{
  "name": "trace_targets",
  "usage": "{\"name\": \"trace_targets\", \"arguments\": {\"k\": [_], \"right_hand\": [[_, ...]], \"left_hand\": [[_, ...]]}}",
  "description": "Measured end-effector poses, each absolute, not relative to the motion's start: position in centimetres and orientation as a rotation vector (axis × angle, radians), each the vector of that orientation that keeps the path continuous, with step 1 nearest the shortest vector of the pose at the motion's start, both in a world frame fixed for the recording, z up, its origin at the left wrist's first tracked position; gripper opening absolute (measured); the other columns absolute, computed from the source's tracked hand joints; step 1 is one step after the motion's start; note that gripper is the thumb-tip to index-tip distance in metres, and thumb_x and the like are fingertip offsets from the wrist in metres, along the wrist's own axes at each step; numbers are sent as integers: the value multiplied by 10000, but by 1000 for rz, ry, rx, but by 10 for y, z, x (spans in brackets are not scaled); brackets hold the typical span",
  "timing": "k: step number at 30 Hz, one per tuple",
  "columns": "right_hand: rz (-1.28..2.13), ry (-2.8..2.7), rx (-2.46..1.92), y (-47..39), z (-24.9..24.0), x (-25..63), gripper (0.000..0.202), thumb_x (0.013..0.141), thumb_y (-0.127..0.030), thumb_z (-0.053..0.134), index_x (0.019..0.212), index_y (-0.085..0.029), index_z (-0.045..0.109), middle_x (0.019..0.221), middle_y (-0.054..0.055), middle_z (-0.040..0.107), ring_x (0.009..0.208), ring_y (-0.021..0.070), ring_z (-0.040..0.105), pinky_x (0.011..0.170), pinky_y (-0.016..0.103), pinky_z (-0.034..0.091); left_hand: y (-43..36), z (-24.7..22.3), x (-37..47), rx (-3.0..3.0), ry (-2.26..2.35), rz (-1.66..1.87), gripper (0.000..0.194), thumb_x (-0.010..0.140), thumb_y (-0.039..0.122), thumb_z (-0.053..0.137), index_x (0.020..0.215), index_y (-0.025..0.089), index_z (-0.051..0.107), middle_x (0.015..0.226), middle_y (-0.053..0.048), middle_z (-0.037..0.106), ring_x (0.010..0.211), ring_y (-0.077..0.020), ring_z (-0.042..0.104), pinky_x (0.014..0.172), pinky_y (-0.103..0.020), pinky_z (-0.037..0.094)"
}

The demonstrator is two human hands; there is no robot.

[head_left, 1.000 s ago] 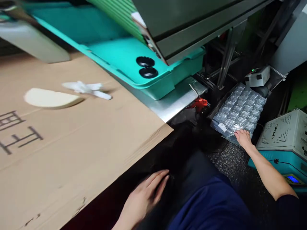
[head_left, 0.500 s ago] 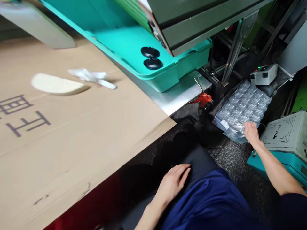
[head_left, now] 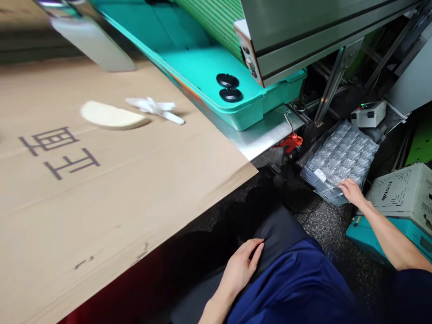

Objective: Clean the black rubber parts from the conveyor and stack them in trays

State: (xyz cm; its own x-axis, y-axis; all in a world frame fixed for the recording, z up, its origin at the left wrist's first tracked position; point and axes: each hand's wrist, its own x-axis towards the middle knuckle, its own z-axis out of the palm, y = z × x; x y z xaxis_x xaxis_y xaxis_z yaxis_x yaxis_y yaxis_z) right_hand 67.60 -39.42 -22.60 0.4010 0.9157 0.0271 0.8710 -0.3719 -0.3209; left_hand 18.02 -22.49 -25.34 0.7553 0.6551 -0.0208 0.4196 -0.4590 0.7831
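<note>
My left hand (head_left: 243, 264) rests on my dark-trousered thigh, its fingers stretched out and holding nothing. Down to the right, my right hand (head_left: 351, 191) is at the near edge of a clear plastic blister tray (head_left: 344, 155), fingers closed on the rim. This tray has rows of moulded pockets and lies on top of a stack of similar sheets, low beside the workbench. A white label (head_left: 320, 175) is near its left corner. My fingertips partly hide the edge they grip.
A cardboard sheet (head_left: 162, 189) covers the bench, bearing a cream half-round pad (head_left: 113, 116) and a white scraper-like piece (head_left: 157, 109). Two black round parts (head_left: 231, 94) lie in a teal bin (head_left: 243, 118) beneath a green conveyor (head_left: 216, 27). An orange-handled tool (head_left: 293, 143) hangs near a TOPSTAR machine (head_left: 391, 191).
My right hand has shifted slightly left along the tray's near edge. The bench and bin appear farther right as the view turned. My left hand stays on my thigh.
</note>
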Motion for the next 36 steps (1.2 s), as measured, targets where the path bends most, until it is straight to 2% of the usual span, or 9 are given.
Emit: {"name": "trace_targets", "arguments": {"k": [5,16,24,30,36], "right_hand": [[298,-1651,-2341,-392,-203,679,213,982,-328,550,955,-212,727,931,71,696,912,229,629,877,346,494],[169,-1534,-2322,-397,-186,684,234,971,-371,560,1002,-206,723,1015,100,711,968,262,639,907,393,497],[132,-1490,-2348,-396,-200,662,255,979,-348,521,1024,-195,721,1024,117,705,986,278,622,975,441,477],[97,-1461,-2357,-397,-189,654,270,990,-358,519,1054,-196,726,1029,115,698,983,280,605,957,436,483],[106,-1490,-2468,-397,-205,633,303,1007,-291,453,1057,-184,732,1012,138,688,979,293,587,926,449,493]], "left_hand": [[-223,-260,180,2133,792,367,290,997,440,505,1044,249,719,1056,-55,770,977,-218,747,911,-348,616],[-221,-260,182,2089,821,355,291,988,449,510,1027,258,727,1046,-58,768,973,-229,750,900,-345,625],[-216,-256,192,2071,818,283,308,991,464,490,1007,265,724,1020,-61,754,947,-236,745,852,-339,635],[-214,-257,193,2067,831,266,291,989,462,501,966,258,708,1010,-58,754,941,-230,745,868,-337,626],[-213,-251,197,2069,811,247,306,998,452,483,958,252,711,977,-54,751,901,-216,747,845,-319,627]]}}
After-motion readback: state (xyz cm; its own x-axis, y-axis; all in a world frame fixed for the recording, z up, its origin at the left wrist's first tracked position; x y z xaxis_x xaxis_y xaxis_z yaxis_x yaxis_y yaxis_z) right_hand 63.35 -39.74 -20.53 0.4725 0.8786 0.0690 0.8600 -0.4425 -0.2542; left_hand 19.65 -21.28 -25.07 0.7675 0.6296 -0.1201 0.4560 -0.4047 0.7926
